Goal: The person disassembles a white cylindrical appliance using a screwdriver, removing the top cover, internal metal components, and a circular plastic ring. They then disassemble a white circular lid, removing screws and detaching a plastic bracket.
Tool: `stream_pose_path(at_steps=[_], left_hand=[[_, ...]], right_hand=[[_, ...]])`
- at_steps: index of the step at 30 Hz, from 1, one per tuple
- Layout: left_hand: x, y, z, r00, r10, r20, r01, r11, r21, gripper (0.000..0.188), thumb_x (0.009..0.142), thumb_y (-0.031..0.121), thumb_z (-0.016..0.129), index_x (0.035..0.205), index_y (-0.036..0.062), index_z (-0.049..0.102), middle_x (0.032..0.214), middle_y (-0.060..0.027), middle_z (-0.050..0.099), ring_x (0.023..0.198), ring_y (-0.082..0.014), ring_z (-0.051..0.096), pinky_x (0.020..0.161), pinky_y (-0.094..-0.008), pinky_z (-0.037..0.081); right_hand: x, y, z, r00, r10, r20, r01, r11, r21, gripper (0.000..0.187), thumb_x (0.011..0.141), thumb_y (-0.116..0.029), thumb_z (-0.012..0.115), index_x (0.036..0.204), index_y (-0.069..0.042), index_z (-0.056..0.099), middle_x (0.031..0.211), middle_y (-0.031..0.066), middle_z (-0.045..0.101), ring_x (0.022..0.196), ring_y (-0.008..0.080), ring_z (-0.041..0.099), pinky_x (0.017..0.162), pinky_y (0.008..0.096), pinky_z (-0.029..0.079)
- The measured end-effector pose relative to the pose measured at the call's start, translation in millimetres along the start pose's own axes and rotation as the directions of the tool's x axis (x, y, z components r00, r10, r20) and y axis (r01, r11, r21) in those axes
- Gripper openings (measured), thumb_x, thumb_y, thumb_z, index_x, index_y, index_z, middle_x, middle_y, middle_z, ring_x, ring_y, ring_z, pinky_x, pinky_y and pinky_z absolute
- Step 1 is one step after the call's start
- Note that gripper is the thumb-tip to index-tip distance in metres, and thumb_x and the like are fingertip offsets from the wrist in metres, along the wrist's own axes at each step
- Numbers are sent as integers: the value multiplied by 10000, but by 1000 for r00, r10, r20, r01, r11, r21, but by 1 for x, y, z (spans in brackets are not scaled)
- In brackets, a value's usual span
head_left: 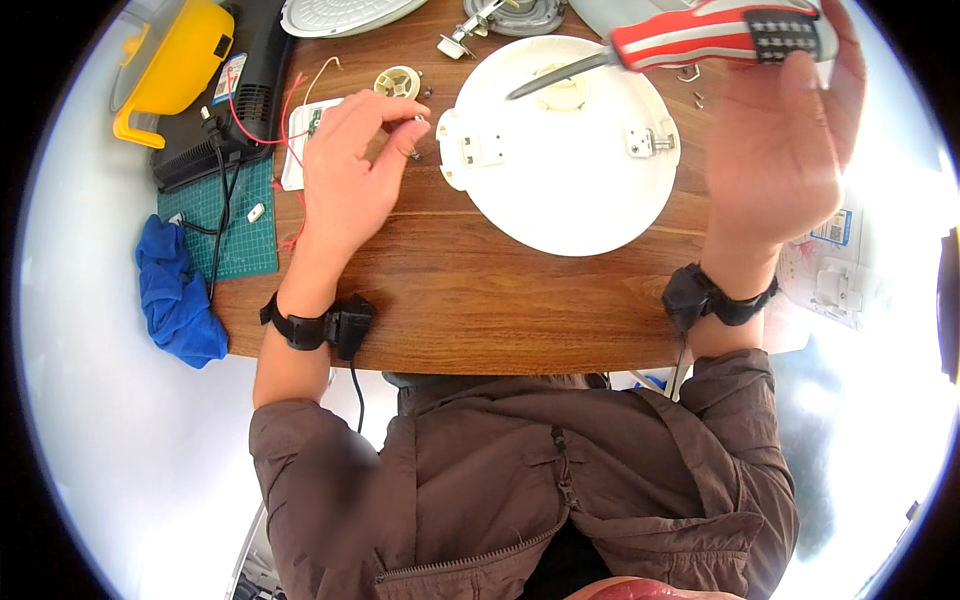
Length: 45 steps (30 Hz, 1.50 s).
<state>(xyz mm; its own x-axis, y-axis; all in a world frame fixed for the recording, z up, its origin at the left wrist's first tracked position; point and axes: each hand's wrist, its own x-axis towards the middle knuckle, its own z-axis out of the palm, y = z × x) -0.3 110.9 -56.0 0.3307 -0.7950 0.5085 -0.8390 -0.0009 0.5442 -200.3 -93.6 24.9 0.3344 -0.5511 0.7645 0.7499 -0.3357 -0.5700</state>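
Note:
My right hand (775, 160) is raised at the right, gripping a screwdriver (700, 38) with a red, white and dark star-patterned handle. Its metal shaft points left, over a round white plastic lamp base (560, 200) that lies on the table. The base has a cream ring, a white block at its left edge and a metal latch (650, 143) at its right. Left of the base, my left hand (350, 165) is closed, thumb and forefinger pinched on something too small to make out. A round cream plastic part (397, 83) lies just beyond those fingers.
Small screws (699, 100) lie right of the base. A white piece with red wires (294, 150) is partly under my left hand. At the left are a black case (190, 150), a yellow-handled container (185, 60), a green cutting mat (245, 240) and a blue cloth (175, 295).

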Motion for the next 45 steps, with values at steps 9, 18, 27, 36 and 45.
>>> stream_pose_path(at_steps=[9,18,27,36,45], left_hand=[[0,-11,4,961,-162,226,148,986,80,130,884,89,745,985,18,707,866,-95,675,724,-248,642,648,-364,502],[-4,-4,9,918,-156,364,131,987,91,107,893,87,718,973,40,663,953,-102,610,871,-328,626,735,-415,503],[-5,-2,9,886,-218,409,205,976,77,137,895,51,706,1016,40,644,1019,-101,605,884,-321,638,767,-400,520],[-5,-2,8,888,-202,414,201,979,47,134,900,17,687,1027,22,644,1016,-109,605,879,-316,640,764,-388,519],[-4,-2,7,892,-170,420,174,984,28,140,887,4,687,1019,22,645,1013,-111,602,878,-327,630,758,-392,514]], right_hand=[[26,-33,-40,997,31,-71,-63,854,-516,519,1000,-123,551,1483,30,437,1258,210,633,1148,301,668,1018,390,553],[28,-32,-42,954,300,-14,-252,774,-581,475,878,-7,579,1349,48,558,1120,135,670,1046,217,678,895,331,576],[21,-27,-41,902,429,46,-367,818,-443,418,904,-3,620,1319,32,586,1136,96,663,1075,184,654,934,311,542],[21,-21,-45,903,423,73,-342,811,-475,411,916,4,622,1324,32,583,1154,95,660,1088,187,649,970,328,531],[20,-23,-42,911,407,59,-331,811,-482,406,910,9,612,1315,30,588,1137,86,651,1076,178,639,945,324,539]])
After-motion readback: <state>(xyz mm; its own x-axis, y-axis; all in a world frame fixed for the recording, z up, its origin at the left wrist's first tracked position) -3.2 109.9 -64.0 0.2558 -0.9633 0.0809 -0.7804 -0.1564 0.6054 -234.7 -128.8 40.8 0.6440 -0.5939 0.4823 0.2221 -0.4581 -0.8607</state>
